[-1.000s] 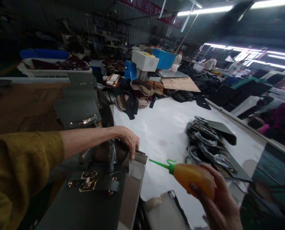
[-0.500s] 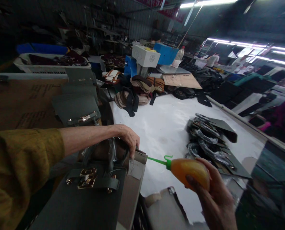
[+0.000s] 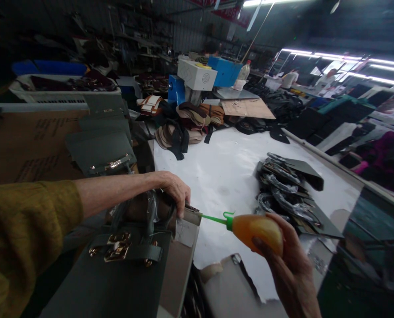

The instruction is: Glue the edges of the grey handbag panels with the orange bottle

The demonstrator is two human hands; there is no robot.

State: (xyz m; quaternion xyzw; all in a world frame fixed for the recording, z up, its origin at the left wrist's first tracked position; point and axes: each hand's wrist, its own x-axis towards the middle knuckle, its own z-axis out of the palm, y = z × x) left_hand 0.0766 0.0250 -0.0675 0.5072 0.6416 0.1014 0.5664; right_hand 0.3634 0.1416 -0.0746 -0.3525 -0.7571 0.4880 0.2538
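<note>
My right hand (image 3: 291, 260) is wrapped around a squeeze bottle (image 3: 258, 232) of yellow-orange liquid, lying nearly level. Its long green nozzle points left, and the tip meets the top corner of a grey-brown bag panel (image 3: 180, 260). Over that same corner bends my left hand (image 3: 176, 192), thumb and fingers closed on the panel's upper edge. A dark green handbag (image 3: 114, 282) with a gold buckle and a plastic-wrapped handle lies just left of the panel. Part of the edge is hidden under my left fingers.
Wrapped bag parts (image 3: 289, 190) are piled on the white tabletop (image 3: 217, 172). Rolled straps (image 3: 173, 134) lie at the back beside a white-and-blue machine (image 3: 197, 74). More green flaps (image 3: 99, 141) and a cardboard box (image 3: 31, 145) stand on the left. Torn grey board (image 3: 236, 291) is near the front.
The whole view has shifted slightly, so things sit a little further left. Both hands keep their holds, and the nozzle tip stays at the panel's corner.
</note>
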